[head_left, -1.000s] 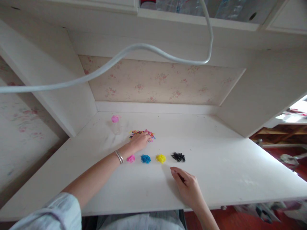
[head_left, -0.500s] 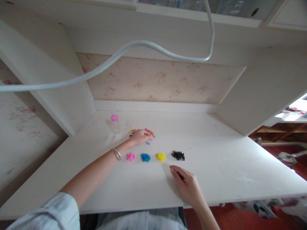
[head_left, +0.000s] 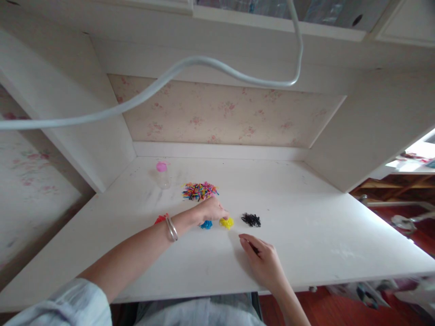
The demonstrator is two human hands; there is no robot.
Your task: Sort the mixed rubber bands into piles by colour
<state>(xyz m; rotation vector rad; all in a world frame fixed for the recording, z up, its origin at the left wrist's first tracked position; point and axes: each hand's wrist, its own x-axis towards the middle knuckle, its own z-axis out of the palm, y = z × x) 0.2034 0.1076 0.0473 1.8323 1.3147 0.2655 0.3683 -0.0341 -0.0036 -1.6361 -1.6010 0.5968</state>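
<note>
My left hand (head_left: 213, 209) reaches over the blue pile of small rubber bands (head_left: 206, 225), its fingertips pinched at the edge of the yellow pile of rubber bands (head_left: 226, 223). Whatever is between those fingertips is too small to make out. Behind it lies a larger heap of mixed-colour rubber bands (head_left: 199, 191). To the right is a black pile of rubber bands (head_left: 251, 220). My right hand (head_left: 263, 260) rests near the table's front, fingers curled and closed; its contents are hidden. A red pile of bands (head_left: 161, 218) shows partly behind my left wrist, and the forearm covers the pink pile.
A clear container with a pink lid (head_left: 162, 167) stands at the back left of the white table (head_left: 306, 235). A white cable (head_left: 204, 61) crosses the upper view. Side panels and a flower-patterned back wall (head_left: 224, 113) enclose the table.
My left hand has moved from the mixed heap toward me and to the right, down to the yellow pile. The mixed heap is now uncovered. My right hand stays in place.
</note>
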